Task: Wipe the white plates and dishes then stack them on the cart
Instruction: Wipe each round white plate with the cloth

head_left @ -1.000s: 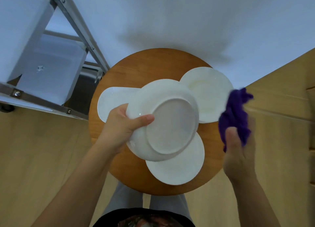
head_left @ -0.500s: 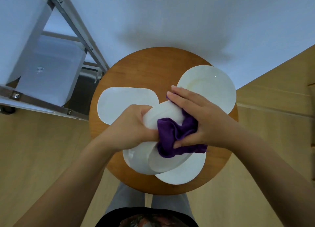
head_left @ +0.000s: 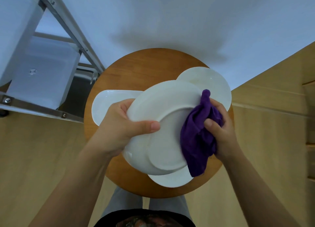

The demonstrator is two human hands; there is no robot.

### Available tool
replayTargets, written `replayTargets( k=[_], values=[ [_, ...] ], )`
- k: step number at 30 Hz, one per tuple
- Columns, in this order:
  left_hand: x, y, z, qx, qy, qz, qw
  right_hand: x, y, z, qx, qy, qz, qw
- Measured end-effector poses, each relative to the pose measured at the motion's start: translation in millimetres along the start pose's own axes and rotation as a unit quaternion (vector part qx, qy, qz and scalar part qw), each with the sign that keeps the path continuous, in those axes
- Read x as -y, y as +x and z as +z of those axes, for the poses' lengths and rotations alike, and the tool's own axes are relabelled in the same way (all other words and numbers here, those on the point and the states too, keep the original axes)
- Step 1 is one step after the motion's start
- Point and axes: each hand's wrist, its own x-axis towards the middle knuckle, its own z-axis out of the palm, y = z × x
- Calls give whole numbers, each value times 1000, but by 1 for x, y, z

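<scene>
held plate (head_left: 163,107): plain white, no pattern
cloth (head_left: 197,141): deep purple
oblong dish (head_left: 109,104): white
two round plates (head_left: 213,83) (head_left: 170,179): white
round table (head_left: 136,70): warm orange-brown wood
cart frame (head_left: 68,20): silver-grey metal
bins (head_left: 42,73): translucent white
floor (head_left: 34,150): pale wood tone

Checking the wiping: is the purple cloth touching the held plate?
Touching. The head view shows the purple cloth, gripped by the right hand, pressed against the held plate.
</scene>
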Motion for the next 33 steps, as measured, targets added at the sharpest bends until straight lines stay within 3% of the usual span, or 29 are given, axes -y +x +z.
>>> replayTargets(
  k=[5,9,12,15,18,20,26,29,33],
  values=[
    [11,1,8,-15,-43,-24,999,-22,-21,6,-102,93,55,989],
    [16,6,17,-93,-98,-3,991,-39,-31,27,-159,223,91,957],
    [22,8,27,-121,-71,23,990,-41,-24,28,-177,271,112,940],
    [23,4,16,-15,-114,-21,993,-21,-14,4,-98,237,170,952],
    [17,6,-3,114,-257,-162,946,-4,-5,-18,41,142,233,961],
    [20,8,-4,101,-262,-210,936,1,3,-23,78,80,247,962],
    [25,-5,12,21,-262,-182,948,1,2,-19,-51,49,129,989],
    [28,-2,18,-25,-264,-150,952,-11,-13,-3,-76,97,131,984],
    [35,3,34,-55,-211,-108,970,-27,-30,33,-217,109,100,965]
  ],
)
